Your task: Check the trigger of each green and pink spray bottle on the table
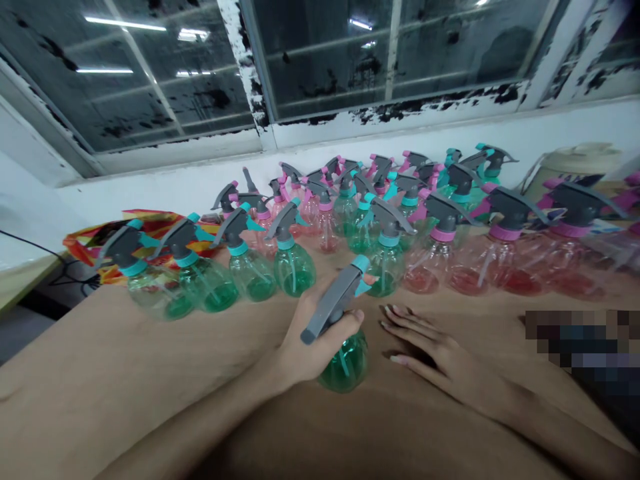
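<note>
My left hand (313, 343) is wrapped round the neck of a green spray bottle (346, 365) near the front of the wooden table. Its grey sprayer head with a teal nozzle and trigger points away from me, and green liquid shows through the clear body. To the right, my right hand (440, 353) rests flat on the tabletop with its fingers spread, touching no bottle. Just beyond my hands stands a row of similar bottles: green ones (295, 272) with teal collars at left and middle, pink ones (469, 272) with pink collars at right.
Several more pink and green spray bottles crowd the back of the table (150, 373) by the wall. An orange and yellow bag (85, 248) lies at the left, with a black cable beside it. A beige jug (570, 167) stands back right. Windows rise behind.
</note>
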A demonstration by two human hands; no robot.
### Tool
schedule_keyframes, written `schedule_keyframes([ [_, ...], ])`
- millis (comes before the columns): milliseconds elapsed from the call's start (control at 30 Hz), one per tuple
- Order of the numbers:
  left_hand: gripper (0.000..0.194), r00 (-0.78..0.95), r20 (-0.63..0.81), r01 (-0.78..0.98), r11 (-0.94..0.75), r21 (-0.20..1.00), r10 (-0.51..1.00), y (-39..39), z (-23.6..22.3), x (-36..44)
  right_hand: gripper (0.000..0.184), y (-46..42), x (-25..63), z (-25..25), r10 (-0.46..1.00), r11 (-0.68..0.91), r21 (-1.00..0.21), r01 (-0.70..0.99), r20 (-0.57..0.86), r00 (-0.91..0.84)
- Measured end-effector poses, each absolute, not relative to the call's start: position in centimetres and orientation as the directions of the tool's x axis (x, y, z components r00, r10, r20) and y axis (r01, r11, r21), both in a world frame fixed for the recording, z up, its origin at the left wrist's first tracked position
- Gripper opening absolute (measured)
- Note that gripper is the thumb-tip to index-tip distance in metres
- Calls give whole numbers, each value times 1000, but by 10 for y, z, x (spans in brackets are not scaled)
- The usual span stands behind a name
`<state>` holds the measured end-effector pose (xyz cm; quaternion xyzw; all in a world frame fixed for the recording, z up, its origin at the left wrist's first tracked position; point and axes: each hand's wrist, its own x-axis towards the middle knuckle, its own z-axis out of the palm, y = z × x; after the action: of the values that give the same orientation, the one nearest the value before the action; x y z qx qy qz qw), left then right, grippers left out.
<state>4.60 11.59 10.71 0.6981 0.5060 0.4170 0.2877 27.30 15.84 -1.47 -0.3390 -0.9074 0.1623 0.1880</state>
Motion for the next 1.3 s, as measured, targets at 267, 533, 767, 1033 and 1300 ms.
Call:
schedule_keyframes([
  [267, 13, 106, 281, 480, -296, 826, 954, 114, 106, 45, 52, 157, 274, -15, 674, 719, -444, 534, 258, -692],
  [533, 17, 108, 298, 493, -311, 812, 948, 114, 109, 49, 51, 157, 273, -15, 686, 708, -455, 540, 259, -680],
  [767, 5, -3, 345, 548, -287, 785, 938, 112, 107, 54, 51, 157, 273, -10, 693, 693, -481, 536, 241, -679],
  [1033, 13, -30, 390, 516, -320, 795, 920, 111, 105, 58, 50, 158, 274, -8, 703, 676, -501, 540, 219, -677],
  [1300, 15, -19, 322, 447, -280, 850, 946, 113, 99, 56, 50, 158, 274, -9, 709, 665, -504, 551, 194, -678],
])
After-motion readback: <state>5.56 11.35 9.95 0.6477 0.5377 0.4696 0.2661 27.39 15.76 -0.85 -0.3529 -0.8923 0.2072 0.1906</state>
